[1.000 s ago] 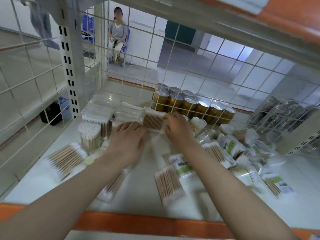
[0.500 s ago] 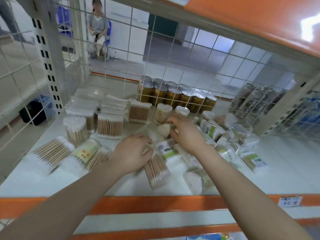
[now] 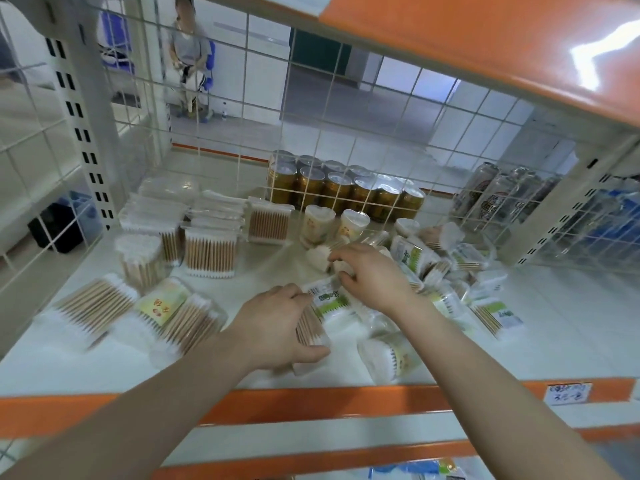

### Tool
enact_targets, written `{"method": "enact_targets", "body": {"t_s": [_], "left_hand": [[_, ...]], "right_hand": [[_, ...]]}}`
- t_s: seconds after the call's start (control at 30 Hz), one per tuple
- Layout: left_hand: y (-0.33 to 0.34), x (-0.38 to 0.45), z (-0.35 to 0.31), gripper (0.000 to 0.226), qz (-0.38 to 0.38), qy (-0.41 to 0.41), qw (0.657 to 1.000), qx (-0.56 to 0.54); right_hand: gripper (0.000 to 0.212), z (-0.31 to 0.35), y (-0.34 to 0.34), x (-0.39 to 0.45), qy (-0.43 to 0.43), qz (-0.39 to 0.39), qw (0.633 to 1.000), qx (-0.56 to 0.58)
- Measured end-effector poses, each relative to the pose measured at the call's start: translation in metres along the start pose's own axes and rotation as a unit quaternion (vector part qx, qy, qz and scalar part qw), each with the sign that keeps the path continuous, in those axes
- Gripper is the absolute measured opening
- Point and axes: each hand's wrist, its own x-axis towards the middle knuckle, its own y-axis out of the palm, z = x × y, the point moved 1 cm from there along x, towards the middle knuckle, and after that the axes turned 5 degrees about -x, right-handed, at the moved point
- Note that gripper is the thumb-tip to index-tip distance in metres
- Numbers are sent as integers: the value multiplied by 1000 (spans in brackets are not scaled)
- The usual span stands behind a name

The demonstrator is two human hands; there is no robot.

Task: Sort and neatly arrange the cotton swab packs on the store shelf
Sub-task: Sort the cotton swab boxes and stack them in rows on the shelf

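Left hand is gripping a flat swab pack near the front of the shelf, thumb curling under the pack's near end, fingers over its far side. Right hand is pinching the top edge of a green-labelled pack lying just beyond and touching the first; its fingers are bent round that edge. A heart-shaped tub is lying on its side just beyond the right hand. To the right, loose green-labelled packs are lying in a jumbled heap. To the left, two packs are lying flat near the front, one with a yellow label. Behind them a neat stacked group is standing toward the back left, sticks upright. Two upright tubs are sitting mid-back. Gold cans are standing beyond the wire grid. An orange rail is running along the shelf front, with a blurred price tag on it.
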Motion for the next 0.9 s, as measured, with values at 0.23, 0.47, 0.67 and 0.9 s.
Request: {"method": "enact_targets", "body": {"t_s": [0.23,0.47,0.67,0.9], "left_hand": [[-9,-7,14,75,-4,-36,999,25],[-17,-17,32,95,-25,-27,997,66],[-19,-19,37,100,-39,-10,998,57],[-20,-20,44,79,-38,-17,998,40]], "right_hand": [[50,14,9,2,-46,110,993,-19],[66,23,15,4,-77,219,972,-42],[72,23,20,9,-82,258,960,-75],[68,25,23,16,-68,254,963,-58]]}}
